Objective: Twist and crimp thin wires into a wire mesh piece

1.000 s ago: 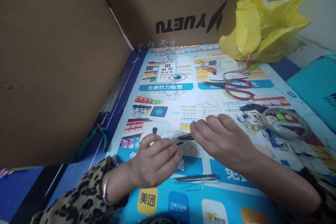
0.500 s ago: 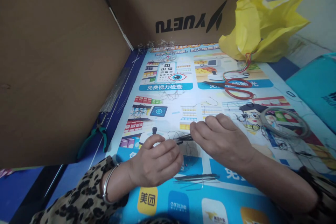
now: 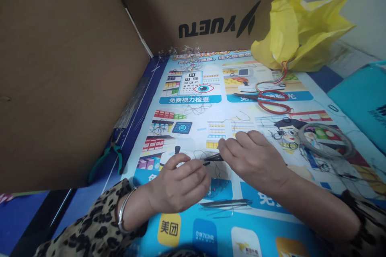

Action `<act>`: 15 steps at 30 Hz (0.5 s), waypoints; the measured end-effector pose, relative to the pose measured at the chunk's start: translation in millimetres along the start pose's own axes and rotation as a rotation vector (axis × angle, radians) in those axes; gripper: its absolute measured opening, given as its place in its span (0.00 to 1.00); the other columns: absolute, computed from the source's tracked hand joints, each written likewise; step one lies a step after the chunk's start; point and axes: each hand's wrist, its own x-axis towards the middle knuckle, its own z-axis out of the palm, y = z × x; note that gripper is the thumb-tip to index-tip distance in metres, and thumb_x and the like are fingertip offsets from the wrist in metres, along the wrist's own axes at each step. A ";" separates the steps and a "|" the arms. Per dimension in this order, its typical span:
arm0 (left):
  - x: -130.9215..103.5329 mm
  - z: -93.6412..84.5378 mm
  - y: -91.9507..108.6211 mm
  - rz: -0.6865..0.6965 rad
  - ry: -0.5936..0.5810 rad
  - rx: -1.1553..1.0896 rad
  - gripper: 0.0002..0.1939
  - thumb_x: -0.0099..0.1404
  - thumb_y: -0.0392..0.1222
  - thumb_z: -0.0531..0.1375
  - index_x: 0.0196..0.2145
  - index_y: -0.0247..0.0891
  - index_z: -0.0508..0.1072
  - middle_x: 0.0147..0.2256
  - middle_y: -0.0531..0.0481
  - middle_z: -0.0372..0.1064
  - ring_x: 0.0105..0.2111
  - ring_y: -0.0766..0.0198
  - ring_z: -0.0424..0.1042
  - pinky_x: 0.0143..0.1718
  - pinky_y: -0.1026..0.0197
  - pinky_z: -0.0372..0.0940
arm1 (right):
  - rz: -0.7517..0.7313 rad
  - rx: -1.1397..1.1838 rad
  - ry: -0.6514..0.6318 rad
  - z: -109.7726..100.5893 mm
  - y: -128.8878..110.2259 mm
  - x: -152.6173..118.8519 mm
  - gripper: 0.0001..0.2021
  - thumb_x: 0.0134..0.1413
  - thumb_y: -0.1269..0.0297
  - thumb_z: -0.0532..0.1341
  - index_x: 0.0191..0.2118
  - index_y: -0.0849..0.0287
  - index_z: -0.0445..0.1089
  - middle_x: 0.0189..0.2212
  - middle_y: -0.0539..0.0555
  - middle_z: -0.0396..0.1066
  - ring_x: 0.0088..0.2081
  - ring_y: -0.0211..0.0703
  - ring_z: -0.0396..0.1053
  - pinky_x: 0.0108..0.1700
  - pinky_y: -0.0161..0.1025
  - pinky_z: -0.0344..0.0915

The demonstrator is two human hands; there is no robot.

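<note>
L hand (image 3: 182, 184): fingers curled, wrist w/ silver bangle, sleeve leopard-print. R hand (image 3: 251, 158): knuckles up, fingers bent in, forearm bared, angled from R. Both held apart above worktop's near edge.

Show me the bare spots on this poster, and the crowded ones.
Bare: the near strip of the colourful printed poster, between the leopard-print sleeves, below the loose black strips; a small gap between the red-handled scissors and silver wire flower. Crowded: between left hand and right hand, and around the grey wire coil.
</note>
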 end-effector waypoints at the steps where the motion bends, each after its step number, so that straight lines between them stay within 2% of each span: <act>1: 0.4 -0.3 -0.1 -0.003 0.005 -0.001 0.06 0.62 0.31 0.55 0.34 0.35 0.72 0.33 0.51 0.73 0.41 0.63 0.68 0.41 0.56 0.57 | -0.002 -0.004 -0.004 -0.3 0.1 -0.2 0.07 0.54 0.72 0.54 0.32 0.61 0.70 0.21 0.52 0.63 0.29 0.43 0.55 0.32 0.42 0.45; 7: 2.4 -1.9 -0.4 -0.007 0.033 -0.006 0.07 0.62 0.31 0.54 0.34 0.33 0.72 0.32 0.50 0.74 0.39 0.62 0.68 0.38 0.56 0.59 | 0.013 -0.015 -0.051 -4.4 -0.6 -0.6 0.07 0.53 0.73 0.54 0.34 0.61 0.69 0.23 0.53 0.65 0.30 0.44 0.56 0.35 0.43 0.47; 15: 2.5 0.1 0.5 -0.015 0.054 0.008 0.04 0.60 0.32 0.57 0.31 0.34 0.72 0.30 0.51 0.73 0.37 0.63 0.68 0.38 0.57 0.60 | 0.002 -0.040 -0.078 -8.8 -2.3 1.3 0.07 0.51 0.74 0.54 0.32 0.61 0.69 0.24 0.54 0.64 0.30 0.45 0.57 0.35 0.44 0.48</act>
